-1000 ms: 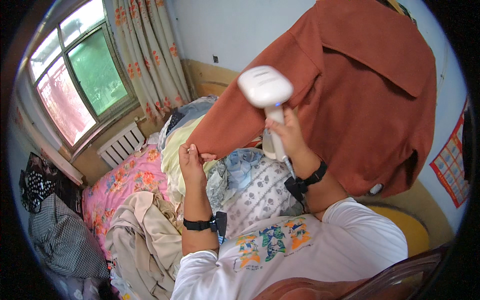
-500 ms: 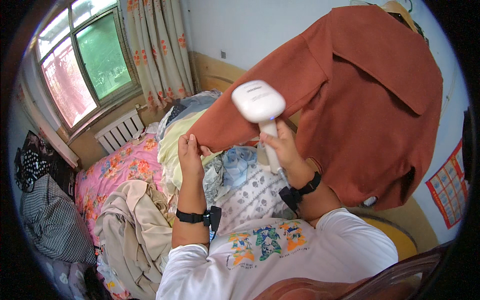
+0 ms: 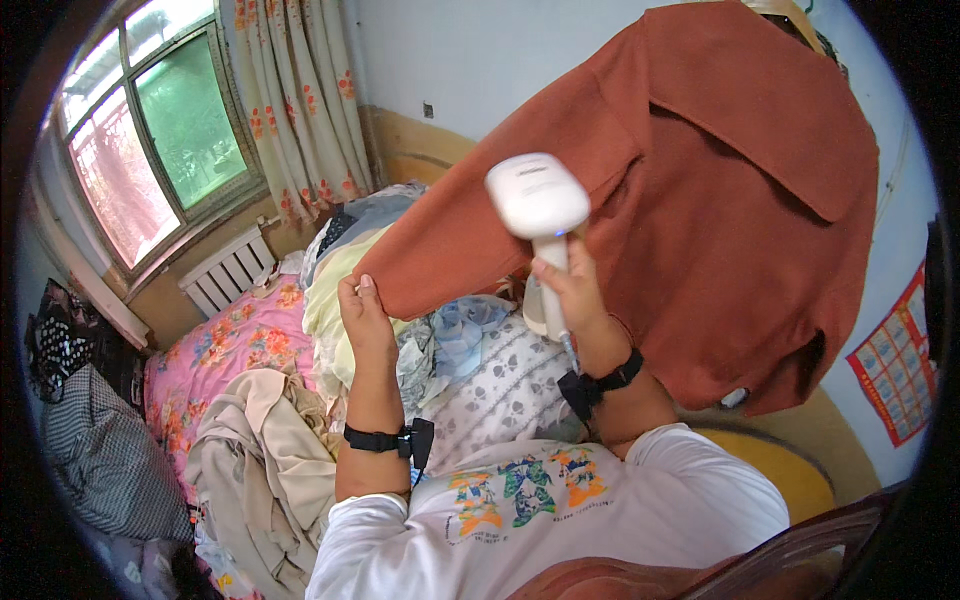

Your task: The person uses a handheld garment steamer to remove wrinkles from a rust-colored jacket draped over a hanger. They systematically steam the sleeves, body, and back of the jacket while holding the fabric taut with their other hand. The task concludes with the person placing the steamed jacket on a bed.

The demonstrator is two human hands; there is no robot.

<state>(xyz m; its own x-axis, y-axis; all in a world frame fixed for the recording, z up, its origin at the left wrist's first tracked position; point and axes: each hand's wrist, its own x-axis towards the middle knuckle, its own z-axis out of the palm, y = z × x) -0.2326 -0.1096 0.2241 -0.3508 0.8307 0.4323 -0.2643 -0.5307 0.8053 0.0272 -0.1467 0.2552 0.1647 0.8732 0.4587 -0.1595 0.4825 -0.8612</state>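
A rust-brown coat (image 3: pixel 740 250) hangs from a hanger at the upper right, its sleeve (image 3: pixel 480 220) stretched out toward the left. The cuff end of that sleeve is pinched in my left hand (image 3: pixel 365 310), which pulls it fairly taut. My right hand (image 3: pixel 575 285) is wrapped round the handle of a white garment steamer (image 3: pixel 540 195). Its broad head is over the middle of the sleeve, with a small blue light lit on the neck. Whether the head touches the cloth, I cannot tell. A cord runs down from the handle past my right wrist.
Behind my hands a bed holds piled clothes, a pink floral cover (image 3: pixel 235 340) and a patterned white cloth (image 3: pixel 500 385). Beige fabric (image 3: pixel 265 450) lies heaped at the left. A window (image 3: pixel 160 130), a curtain (image 3: pixel 300 110) and a white radiator (image 3: pixel 228 272) line the far left wall.
The steamer and my right hand have shifted slightly right along the sleeve. My left hand still grips the cuff, now a little farther left and lower.
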